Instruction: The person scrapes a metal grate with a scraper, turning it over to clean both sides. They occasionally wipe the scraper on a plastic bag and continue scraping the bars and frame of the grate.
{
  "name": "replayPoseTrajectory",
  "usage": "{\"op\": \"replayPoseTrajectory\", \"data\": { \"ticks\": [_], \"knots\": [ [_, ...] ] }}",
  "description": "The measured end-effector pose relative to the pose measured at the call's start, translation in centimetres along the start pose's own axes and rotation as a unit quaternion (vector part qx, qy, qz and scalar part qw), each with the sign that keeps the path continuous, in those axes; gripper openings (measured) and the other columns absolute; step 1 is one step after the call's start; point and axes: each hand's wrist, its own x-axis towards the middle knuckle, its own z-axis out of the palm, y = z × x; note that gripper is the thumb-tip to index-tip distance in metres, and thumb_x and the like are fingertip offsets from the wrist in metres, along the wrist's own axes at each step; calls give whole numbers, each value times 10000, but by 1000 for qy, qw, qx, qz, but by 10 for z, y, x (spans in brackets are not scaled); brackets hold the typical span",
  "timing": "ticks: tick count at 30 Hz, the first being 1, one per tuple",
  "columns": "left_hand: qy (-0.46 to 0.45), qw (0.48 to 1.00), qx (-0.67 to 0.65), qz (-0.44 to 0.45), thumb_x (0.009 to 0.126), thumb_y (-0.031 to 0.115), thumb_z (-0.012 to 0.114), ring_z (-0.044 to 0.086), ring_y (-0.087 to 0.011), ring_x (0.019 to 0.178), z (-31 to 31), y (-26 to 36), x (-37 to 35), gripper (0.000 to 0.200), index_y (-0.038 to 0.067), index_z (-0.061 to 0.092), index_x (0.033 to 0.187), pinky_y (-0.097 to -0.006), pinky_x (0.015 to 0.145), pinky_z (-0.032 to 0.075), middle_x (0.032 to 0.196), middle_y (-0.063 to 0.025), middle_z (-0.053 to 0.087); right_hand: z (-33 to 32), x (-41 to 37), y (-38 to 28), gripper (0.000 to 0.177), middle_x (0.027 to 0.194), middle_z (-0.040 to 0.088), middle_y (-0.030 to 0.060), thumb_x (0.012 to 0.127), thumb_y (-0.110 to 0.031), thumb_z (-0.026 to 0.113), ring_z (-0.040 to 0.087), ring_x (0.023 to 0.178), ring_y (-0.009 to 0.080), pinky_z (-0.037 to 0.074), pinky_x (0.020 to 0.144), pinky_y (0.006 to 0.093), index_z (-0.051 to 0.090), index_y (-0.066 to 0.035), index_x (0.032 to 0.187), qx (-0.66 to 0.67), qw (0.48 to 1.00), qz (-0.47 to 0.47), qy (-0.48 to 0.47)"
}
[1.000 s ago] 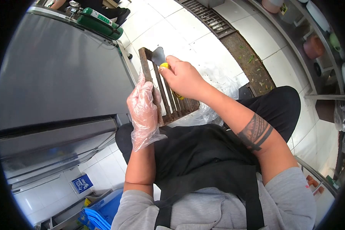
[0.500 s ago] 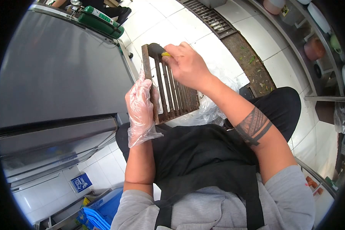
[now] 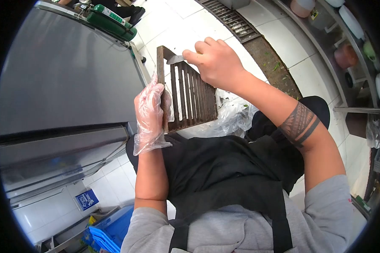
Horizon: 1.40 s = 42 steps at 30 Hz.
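Observation:
A rusty brown drain grate [image 3: 189,122] with parallel bars is held up tilted in front of me. My left hand [image 3: 149,110], in a clear plastic glove, is closed around the grate's left edge. My bare right hand [image 3: 218,63] is closed on a scraper [image 3: 175,60] whose grey metal blade lies at the grate's upper end, by the top of the bars. The scraper's handle is hidden in my fingers.
Crumpled clear plastic [image 3: 230,120] lies on the white tiled floor below the grate. A floor drain channel [image 3: 272,63] runs behind, partly covered by similar grating [image 3: 232,21]. A grey cabinet [image 3: 67,76] stands left, a green cylinder [image 3: 109,23] behind it, metal shelving [image 3: 325,55] right.
My right hand has shifted right and turned, so the scraper's blade shows lighter and the yellow bit of its handle is out of sight. The grate has moved slightly.

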Motion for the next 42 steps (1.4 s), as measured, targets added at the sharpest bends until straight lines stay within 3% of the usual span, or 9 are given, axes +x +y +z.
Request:
{"op": "replayPoseTrajectory", "data": {
  "ticks": [4, 16, 18, 24, 29, 36, 38, 40, 42],
  "knots": [
    [-13, 1000, 21, -2, 1022, 212, 562, 376, -75, 477, -6, -1, 6, 528, -20, 586, 1495, -261, 433, 302, 642, 26, 460, -8, 13, 7, 354, 870, 601, -7, 830, -72, 676, 608, 870, 216, 460, 755, 365, 729, -216, 1150, -27, 996, -56, 68],
    [-29, 999, 44, -2, 1034, 254, 571, 405, -82, 483, -9, 1, 8, 535, -27, 581, 1489, -267, 436, 329, 654, 7, 488, -8, 10, 13, 324, 961, 645, 14, 845, -75, 667, 611, 930, 224, 479, 814, 367, 732, -168, 1149, -45, 995, -90, 0],
    [-29, 999, 15, -5, 1003, 230, 598, 435, -88, 485, -10, 3, 7, 297, -32, 711, 1086, -269, 457, 348, 657, -6, 538, -10, 13, 13, 300, 970, 661, 38, 857, -67, 651, 648, 964, 251, 525, 825, 410, 738, -149, 1133, -20, 996, -71, -51],
    [-35, 999, 31, 5, 1001, 218, 584, 436, -80, 500, -4, 5, 2, 403, -62, 707, 1264, -265, 459, 344, 661, 0, 536, -56, 69, 15, 119, 984, 730, 95, 897, -99, 637, 722, 1020, 332, 589, 819, 477, 721, -65, 974, 11, 944, -8, -330],
    [-33, 999, 22, 17, 997, 213, 598, 444, -70, 531, -5, 4, 2, 467, -68, 672, 1363, -256, 479, 339, 674, 6, 544, -59, 86, 34, 291, 1059, 752, 151, 964, -248, 712, 714, 1038, 352, 561, 939, 476, 767, -65, 1184, 42, 942, -46, -329],
    [-44, 999, 22, 0, 1005, 220, 592, 437, -75, 499, -4, 6, 1, 502, -51, 638, 1425, -259, 455, 347, 671, 1, 546, -57, 90, 40, 250, 1089, 748, 118, 967, -220, 706, 712, 1080, 322, 569, 927, 461, 761, -62, 1152, 65, 937, -36, -341],
    [-35, 999, 22, -7, 1010, 223, 585, 433, -76, 484, -3, 7, 3, 494, -51, 643, 1416, -261, 444, 350, 669, 0, 546, -59, 83, 29, 171, 1001, 722, 82, 940, -146, 685, 712, 1070, 285, 584, 875, 435, 735, -76, 1088, -36, 936, -81, -341],
    [-55, 998, 29, 13, 1018, 234, 573, 426, -73, 464, -8, 9, 5, 490, -49, 644, 1411, -259, 428, 352, 664, -1, 546, -38, 60, 25, 226, 949, 672, 48, 876, -74, 644, 715, 984, 254, 598, 803, 424, 694, -124, 1090, -77, 964, -179, -183],
    [-41, 999, 29, 9, 1019, 239, 575, 423, -64, 465, -10, 7, 4, 483, -49, 655, 1398, -250, 427, 345, 667, 0, 551, -35, 53, 21, 209, 964, 699, 76, 911, -115, 655, 717, 996, 286, 594, 829, 443, 710, -114, 1114, -30, 969, -102, -221]
  ]
}}
